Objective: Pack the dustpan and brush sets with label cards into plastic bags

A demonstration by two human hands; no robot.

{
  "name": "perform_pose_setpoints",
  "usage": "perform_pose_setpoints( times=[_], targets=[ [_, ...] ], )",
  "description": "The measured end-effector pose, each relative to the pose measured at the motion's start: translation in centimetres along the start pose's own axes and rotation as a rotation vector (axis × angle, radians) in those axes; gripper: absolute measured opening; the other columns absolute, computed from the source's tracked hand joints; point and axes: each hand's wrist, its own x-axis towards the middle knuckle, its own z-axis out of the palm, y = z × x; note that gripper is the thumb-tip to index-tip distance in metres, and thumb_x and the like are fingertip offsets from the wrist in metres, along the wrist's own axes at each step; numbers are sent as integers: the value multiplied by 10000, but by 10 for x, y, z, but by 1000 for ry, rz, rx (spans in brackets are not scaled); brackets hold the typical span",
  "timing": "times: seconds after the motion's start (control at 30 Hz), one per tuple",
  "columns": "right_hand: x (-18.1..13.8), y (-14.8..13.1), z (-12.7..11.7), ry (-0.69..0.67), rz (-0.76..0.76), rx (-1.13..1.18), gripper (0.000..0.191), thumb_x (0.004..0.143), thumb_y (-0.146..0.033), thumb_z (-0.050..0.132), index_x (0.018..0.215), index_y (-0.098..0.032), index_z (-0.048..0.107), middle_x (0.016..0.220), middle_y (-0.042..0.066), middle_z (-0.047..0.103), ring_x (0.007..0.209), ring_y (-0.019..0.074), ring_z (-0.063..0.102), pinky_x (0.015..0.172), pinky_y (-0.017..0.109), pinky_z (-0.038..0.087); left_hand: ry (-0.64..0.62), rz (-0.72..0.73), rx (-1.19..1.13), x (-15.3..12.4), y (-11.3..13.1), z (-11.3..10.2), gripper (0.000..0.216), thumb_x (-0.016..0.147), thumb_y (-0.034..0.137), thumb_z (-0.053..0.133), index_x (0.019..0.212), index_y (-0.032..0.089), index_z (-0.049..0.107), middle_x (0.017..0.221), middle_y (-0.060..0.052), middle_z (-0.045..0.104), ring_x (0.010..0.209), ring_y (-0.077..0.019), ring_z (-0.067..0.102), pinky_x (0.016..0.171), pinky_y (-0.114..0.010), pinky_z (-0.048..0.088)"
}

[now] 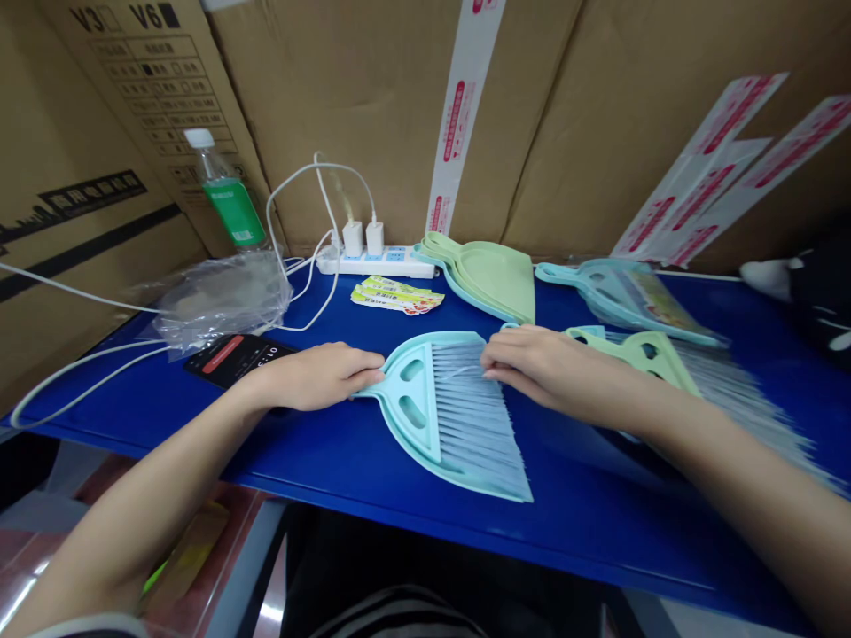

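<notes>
My left hand (pixel 325 376) is closed round the handle of a light-blue hand brush (pixel 413 399), which lies nested in a matching dustpan (pixel 405 447). The brush's pale grey bristles (pixel 475 425) point right. My right hand (pixel 538 368) has its fingers pinched together at the upper bristle tips; a thin pale strand shows near them, but what the fingertips hold is hidden. Beneath and beyond my right forearm lie more brushes, one with a green head (pixel 655 354) and long grey bristles (pixel 751 408).
Green and blue dustpans (pixel 495 270) are stacked at the back. A bagged blue set (pixel 631 297) lies right of them. Also on the blue table (pixel 319 452) are a power strip (pixel 399 260), small packets (pixel 395 295), a phone (pixel 230 354), plastic wrap (pixel 219 297) and a bottle (pixel 230 199).
</notes>
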Motion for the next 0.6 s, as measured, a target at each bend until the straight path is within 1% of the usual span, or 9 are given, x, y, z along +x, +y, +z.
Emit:
perform_pose_setpoints(
  times=[0.1, 0.23, 0.3, 0.37, 0.47, 0.53, 0.6],
  targets=[
    [-1, 2, -3, 10, 22, 21, 235, 941, -221, 375, 753, -229, 516, 729, 52, 611, 673, 197, 577, 635, 329, 426, -4, -5, 3, 0, 1, 0, 362, 967, 443, 293, 725, 201, 412, 661, 41, 447, 603, -113, 432, 580, -229, 343],
    [-3, 8, -7, -51, 56, 68, 216, 921, -214, 405, 740, -229, 522, 745, 46, 621, 684, 192, 585, 634, 324, 437, -2, -28, 35, -1, 3, -1, 361, 963, 438, 293, 709, 205, 399, 656, 37, 449, 599, -120, 441, 581, -237, 348],
    [-4, 9, -7, -81, 64, 80, 195, 905, -191, 423, 743, -225, 528, 757, 43, 624, 698, 190, 592, 642, 319, 440, 16, -46, 80, -2, 3, -2, 354, 964, 433, 301, 714, 207, 410, 655, 33, 474, 595, -124, 459, 579, -239, 351],
    [-3, 9, -7, -98, 58, 79, 177, 885, -157, 444, 746, -220, 532, 763, 40, 624, 712, 188, 595, 647, 311, 435, 60, -65, 142, -2, 4, -2, 332, 963, 425, 324, 748, 206, 453, 685, 21, 525, 620, -134, 494, 592, -245, 364],
    [-2, 5, -5, -99, 41, 39, 191, 875, -127, 457, 721, -218, 522, 751, 36, 620, 709, 186, 591, 646, 305, 424, 179, -84, 256, 0, 4, -1, 317, 964, 406, 338, 815, 198, 526, 792, -20, 585, 745, -170, 554, 681, -278, 416],
    [-2, 2, -4, -93, 31, 1, 208, 885, -128, 452, 708, -218, 516, 744, 36, 619, 705, 187, 588, 656, 308, 421, 259, -80, 321, 4, 5, -1, 323, 967, 381, 327, 850, 188, 559, 853, -47, 594, 831, -197, 565, 754, -315, 441],
    [-1, -1, -3, -80, 26, -30, 214, 898, -134, 445, 714, -215, 519, 740, 37, 618, 700, 187, 583, 665, 312, 420, 317, -63, 371, 10, 7, -1, 322, 968, 348, 318, 879, 179, 577, 890, -64, 594, 878, -210, 565, 794, -340, 457]
  ],
)
